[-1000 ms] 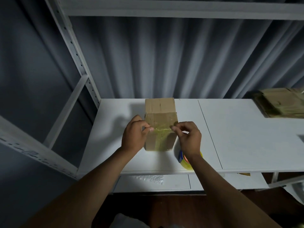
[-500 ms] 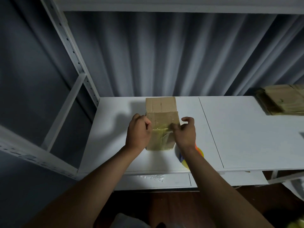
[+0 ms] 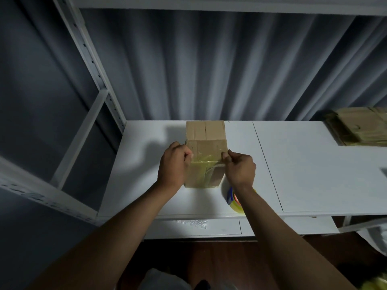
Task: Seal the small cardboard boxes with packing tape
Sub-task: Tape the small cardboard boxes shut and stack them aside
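You are standing at a white shelf [image 3: 303, 164] backed by a grey curtain [image 3: 209, 70], with the shelf's white upright [image 3: 92, 65] rising at ten o'clock. At three o'clock, at the shelf's right edge, a stack of flattened cardboard [image 3: 360, 128] is lying well apart from your work. At the centre, a small cardboard box [image 3: 206, 143] is sitting on the shelf surface, its top flaps closed. Your left hand [image 3: 172, 166] is curling against the box's left side at nine o'clock, fingers pinching one end of a yellowish strip of packing tape [image 3: 206, 162]. Your right hand [image 3: 240, 168] is at the box's right side at three o'clock, thumb and fingers pinching the strip's other end. The strip is stretching across the box's near face between your hands, wrinkled in the middle. At five o'clock from the box, just beside it, the tape roll [image 3: 235, 203] is lying on the shelf, partly hidden under your right wrist.
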